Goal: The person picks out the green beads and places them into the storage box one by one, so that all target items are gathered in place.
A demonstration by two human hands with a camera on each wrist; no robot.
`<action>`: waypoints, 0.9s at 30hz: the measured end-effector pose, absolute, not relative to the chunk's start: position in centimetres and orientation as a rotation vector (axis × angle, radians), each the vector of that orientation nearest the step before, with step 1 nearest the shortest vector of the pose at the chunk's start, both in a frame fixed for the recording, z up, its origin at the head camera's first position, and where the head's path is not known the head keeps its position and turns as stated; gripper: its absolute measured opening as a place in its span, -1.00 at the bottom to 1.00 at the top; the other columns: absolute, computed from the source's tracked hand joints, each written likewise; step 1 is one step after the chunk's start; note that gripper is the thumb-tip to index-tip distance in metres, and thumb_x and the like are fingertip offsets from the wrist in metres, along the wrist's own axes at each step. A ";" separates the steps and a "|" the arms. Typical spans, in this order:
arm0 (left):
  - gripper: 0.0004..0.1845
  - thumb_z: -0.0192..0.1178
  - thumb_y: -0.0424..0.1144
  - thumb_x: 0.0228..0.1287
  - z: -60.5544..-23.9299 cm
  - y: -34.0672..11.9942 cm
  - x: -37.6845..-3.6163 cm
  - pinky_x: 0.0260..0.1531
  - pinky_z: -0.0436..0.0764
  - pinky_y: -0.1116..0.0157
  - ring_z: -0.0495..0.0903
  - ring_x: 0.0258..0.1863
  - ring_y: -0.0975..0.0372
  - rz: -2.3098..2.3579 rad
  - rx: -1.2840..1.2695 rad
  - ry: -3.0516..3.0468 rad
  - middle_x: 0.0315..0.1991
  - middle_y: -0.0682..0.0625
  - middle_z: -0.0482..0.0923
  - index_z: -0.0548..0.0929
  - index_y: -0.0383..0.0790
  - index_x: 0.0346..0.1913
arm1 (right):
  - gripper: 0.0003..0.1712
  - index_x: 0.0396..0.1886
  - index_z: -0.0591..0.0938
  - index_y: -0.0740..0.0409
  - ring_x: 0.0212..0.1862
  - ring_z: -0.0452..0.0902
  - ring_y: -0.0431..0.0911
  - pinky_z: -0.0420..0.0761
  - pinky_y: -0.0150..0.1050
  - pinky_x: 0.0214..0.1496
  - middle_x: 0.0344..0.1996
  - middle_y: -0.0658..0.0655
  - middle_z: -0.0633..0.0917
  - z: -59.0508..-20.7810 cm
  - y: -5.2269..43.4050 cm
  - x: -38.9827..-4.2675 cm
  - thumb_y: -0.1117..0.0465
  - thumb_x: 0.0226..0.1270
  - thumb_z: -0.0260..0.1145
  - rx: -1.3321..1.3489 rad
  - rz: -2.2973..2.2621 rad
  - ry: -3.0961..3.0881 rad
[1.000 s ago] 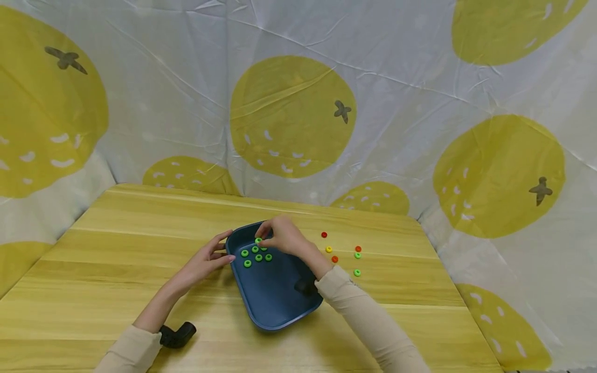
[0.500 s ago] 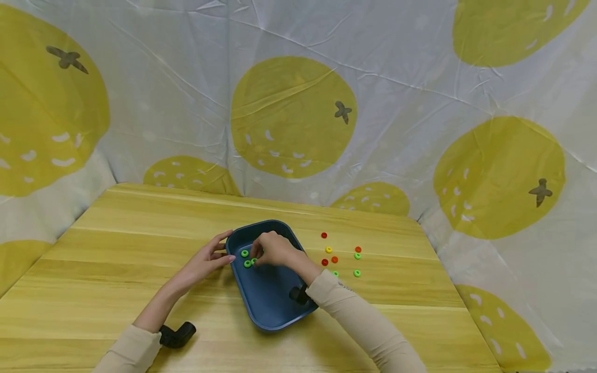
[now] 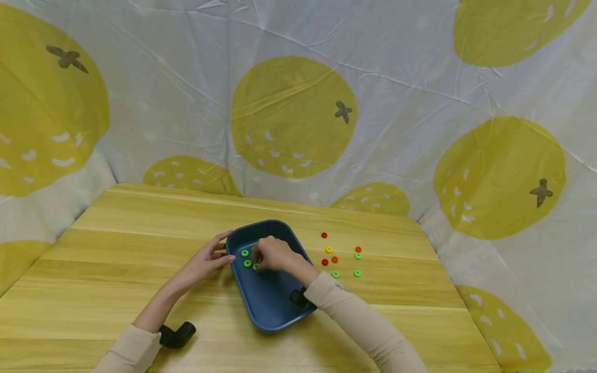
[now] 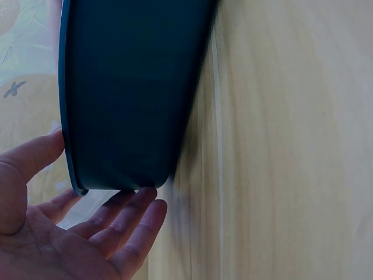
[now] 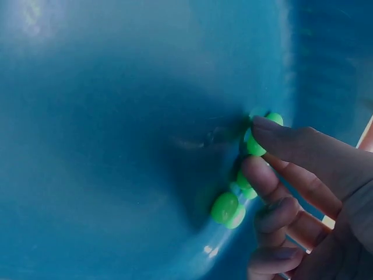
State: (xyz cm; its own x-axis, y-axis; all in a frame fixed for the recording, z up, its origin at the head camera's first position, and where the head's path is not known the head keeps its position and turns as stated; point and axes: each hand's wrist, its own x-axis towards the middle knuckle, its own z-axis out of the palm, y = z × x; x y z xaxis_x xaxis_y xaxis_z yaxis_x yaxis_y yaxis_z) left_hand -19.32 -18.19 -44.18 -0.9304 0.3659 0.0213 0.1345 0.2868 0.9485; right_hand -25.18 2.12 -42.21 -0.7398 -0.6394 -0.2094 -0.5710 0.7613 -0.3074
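A dark blue tray (image 3: 266, 308) stands on the wooden table, holding several small green rings (image 3: 247, 263) toward its far left end. With fingers spread, my left hand (image 3: 205, 261) rests against the tray's left corner. In the left wrist view its thumb touches the rim and its fingertips lie along the outer wall (image 4: 128, 99). Reaching inside the tray, my right hand (image 3: 276, 254) pinches one green ring (image 5: 255, 147) between thumb and forefinger. More green rings (image 5: 225, 207) lie beside its fingertips near the tray wall, and some are hidden behind the hand in the head view.
To the right of the tray, loose rings are scattered: red (image 3: 324, 235), yellow (image 3: 328, 249), orange (image 3: 358, 249) and green (image 3: 357, 273). Black wrist mounts (image 3: 178, 335) show at both sleeves. A patterned cloth (image 3: 396, 103) hangs behind the table.
My right hand has come down and nearer from the tray's far end, its fingertips now low at the green rings. Rings on the right have come out from behind the arm. Left hand is still.
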 end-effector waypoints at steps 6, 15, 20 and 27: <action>-0.26 0.05 -0.19 0.39 -44.1 -18.2 -19.3 0.14 0.43 -0.08 0.26 0.27 -0.30 1.693 0.462 2.357 0.34 -0.50 0.10 -0.07 -0.26 0.48 | -0.85 -0.29 0.75 0.03 -0.46 0.49 -0.32 0.48 -0.50 -0.43 -0.42 -0.06 0.71 -42.2 2.2 -25.2 0.22 0.08 0.44 -0.940 -0.322 2.653; -0.26 0.06 -0.18 0.39 -44.1 -18.1 -19.3 0.14 0.43 -0.09 0.26 0.27 -0.30 1.688 0.456 2.359 0.34 -0.50 0.10 -0.07 -0.26 0.48 | -0.88 -0.33 0.76 0.00 -0.45 0.51 -0.34 0.49 -0.52 -0.42 -0.43 -0.09 0.71 -41.8 2.5 -25.3 0.20 0.09 0.44 -0.944 -0.359 2.661; -0.26 0.06 -0.17 0.39 -44.3 -18.2 -19.4 0.14 0.42 -0.09 0.26 0.27 -0.31 1.686 0.448 2.364 0.34 -0.50 0.10 -0.06 -0.24 0.48 | -0.88 -0.32 0.75 0.04 -0.44 0.53 -0.34 0.51 -0.52 -0.38 -0.41 -0.07 0.72 -41.1 2.9 -25.4 0.20 0.10 0.44 -0.960 -0.445 2.665; -0.27 0.05 -0.19 0.39 -44.5 -18.3 -19.5 0.15 0.41 -0.11 0.27 0.26 -0.31 1.691 0.433 2.365 0.33 -0.49 0.10 -0.05 -0.22 0.48 | -0.85 -0.30 0.75 0.07 -0.39 0.54 -0.33 0.50 -0.53 -0.32 -0.39 -0.06 0.74 -39.6 3.6 -25.8 0.18 0.10 0.44 -1.005 -0.510 2.688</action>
